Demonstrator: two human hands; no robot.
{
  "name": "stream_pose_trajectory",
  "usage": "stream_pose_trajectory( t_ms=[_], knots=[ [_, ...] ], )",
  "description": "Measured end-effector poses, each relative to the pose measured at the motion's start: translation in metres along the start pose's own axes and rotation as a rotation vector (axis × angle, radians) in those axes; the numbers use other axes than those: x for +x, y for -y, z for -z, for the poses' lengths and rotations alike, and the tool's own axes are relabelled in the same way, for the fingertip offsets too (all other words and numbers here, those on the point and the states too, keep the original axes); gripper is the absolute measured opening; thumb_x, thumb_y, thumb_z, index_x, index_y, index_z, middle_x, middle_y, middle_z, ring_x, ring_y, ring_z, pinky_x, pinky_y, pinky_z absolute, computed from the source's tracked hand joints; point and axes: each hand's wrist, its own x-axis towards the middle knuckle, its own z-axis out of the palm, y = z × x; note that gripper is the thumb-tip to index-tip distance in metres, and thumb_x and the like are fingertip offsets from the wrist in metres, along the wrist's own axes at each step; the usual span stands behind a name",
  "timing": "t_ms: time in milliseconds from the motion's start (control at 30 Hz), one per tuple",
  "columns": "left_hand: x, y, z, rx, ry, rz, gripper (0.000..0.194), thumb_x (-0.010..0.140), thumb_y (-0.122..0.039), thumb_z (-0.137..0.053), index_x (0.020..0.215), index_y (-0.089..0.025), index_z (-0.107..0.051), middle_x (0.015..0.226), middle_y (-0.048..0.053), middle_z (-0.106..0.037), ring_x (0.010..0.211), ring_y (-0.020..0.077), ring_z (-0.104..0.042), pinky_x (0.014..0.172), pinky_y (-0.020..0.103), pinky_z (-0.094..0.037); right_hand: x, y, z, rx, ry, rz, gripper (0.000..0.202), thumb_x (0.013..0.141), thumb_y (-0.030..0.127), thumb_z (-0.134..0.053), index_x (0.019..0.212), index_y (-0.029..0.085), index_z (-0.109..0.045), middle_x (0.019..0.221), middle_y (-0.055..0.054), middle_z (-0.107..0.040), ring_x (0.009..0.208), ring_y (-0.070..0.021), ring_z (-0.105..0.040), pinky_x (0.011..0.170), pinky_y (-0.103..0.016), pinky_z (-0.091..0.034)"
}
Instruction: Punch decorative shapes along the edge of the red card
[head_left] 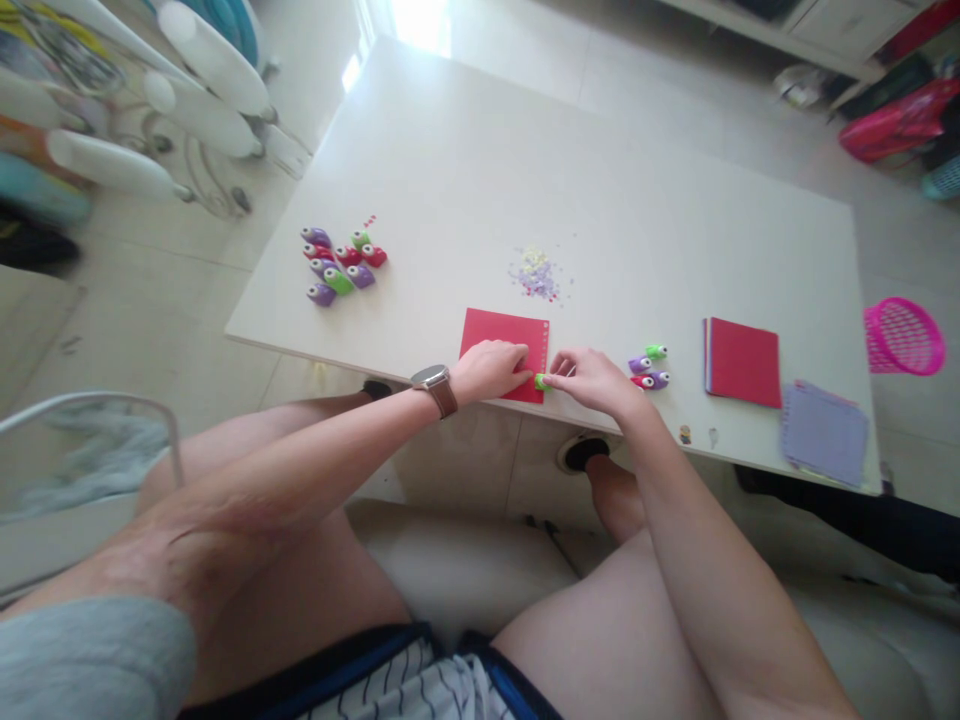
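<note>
A red sheet of paper [487,328] lies at the table's near edge, with a column of small punched shapes along its right side. My left hand [496,370] rests on the sheet, its fingers bent together near the right edge; whether it pinches the paper is hidden. A small green punch [541,381] sits at the sheet's lower right edge. My right hand [586,380] holds the punch between thumb and finger. Purple, yellow and red paper bits [538,275] are scattered just beyond the sheet.
Several coloured punches [337,268] stand at the left, and several more [650,368] right of my right hand. Further right lie a red paper stack [744,362] and punched purple sheets [825,432]. A pink basket [905,336] is beyond the right edge.
</note>
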Motion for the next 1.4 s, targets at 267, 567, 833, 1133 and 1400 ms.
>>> stream_pose_trajectory(
  t_ms=[267, 567, 833, 1133, 1400],
  knots=[
    [0.001, -0.002, 0.003, 0.021, 0.015, -0.007, 0.025, 0.101, -0.04, -0.055, 0.1, -0.02, -0.07, 0.101, 0.009, -0.079, 0.09, 0.0255, -0.073, 0.072, 0.033, -0.042, 0.001, -0.001, -0.001, -0.004, 0.02, -0.009, 0.014, 0.092, 0.032, -0.077, 0.088, 0.02, -0.074, 0.095, -0.007, -0.081, 0.088, -0.0199, -0.074, 0.074, -0.026, -0.052],
    [0.001, -0.011, 0.009, 0.025, 0.074, 0.054, 0.058, 0.104, -0.07, -0.043, 0.105, -0.019, -0.071, 0.106, 0.013, -0.08, 0.096, 0.0279, -0.074, 0.074, 0.032, -0.044, 0.005, -0.004, -0.005, -0.046, -0.016, -0.035, 0.019, 0.089, 0.037, -0.08, 0.085, 0.021, -0.073, 0.091, -0.005, -0.08, 0.084, -0.0188, -0.072, 0.073, -0.026, -0.049],
    [0.002, -0.023, 0.012, 0.087, 0.099, 0.131, 0.068, 0.103, -0.077, -0.037, 0.109, -0.019, -0.073, 0.109, 0.015, -0.08, 0.101, 0.031, -0.075, 0.075, 0.033, -0.047, 0.006, 0.015, -0.005, -0.225, -0.051, -0.16, 0.021, 0.086, 0.039, -0.082, 0.078, 0.023, -0.072, 0.087, -0.005, -0.079, 0.081, -0.0202, -0.07, 0.069, -0.029, -0.044],
    [0.001, -0.032, 0.012, 0.145, 0.132, 0.165, 0.06, 0.105, -0.07, -0.042, 0.122, -0.019, -0.068, 0.119, 0.018, -0.078, 0.11, 0.0335, -0.075, 0.08, 0.034, -0.051, 0.008, 0.025, -0.005, -0.301, -0.019, -0.217, 0.026, 0.085, 0.049, -0.083, 0.083, 0.025, -0.074, 0.096, -0.008, -0.08, 0.088, -0.0234, -0.072, 0.074, -0.03, -0.049],
    [0.007, -0.02, 0.017, 0.119, 0.193, 0.103, 0.057, 0.104, -0.069, -0.045, 0.118, -0.018, -0.068, 0.117, 0.017, -0.078, 0.107, 0.0326, -0.075, 0.078, 0.034, -0.05, 0.015, 0.013, 0.001, -0.226, 0.057, -0.173, 0.023, 0.086, 0.043, -0.083, 0.081, 0.022, -0.075, 0.088, -0.007, -0.08, 0.082, -0.0204, -0.072, 0.069, -0.027, -0.048]
  ],
)
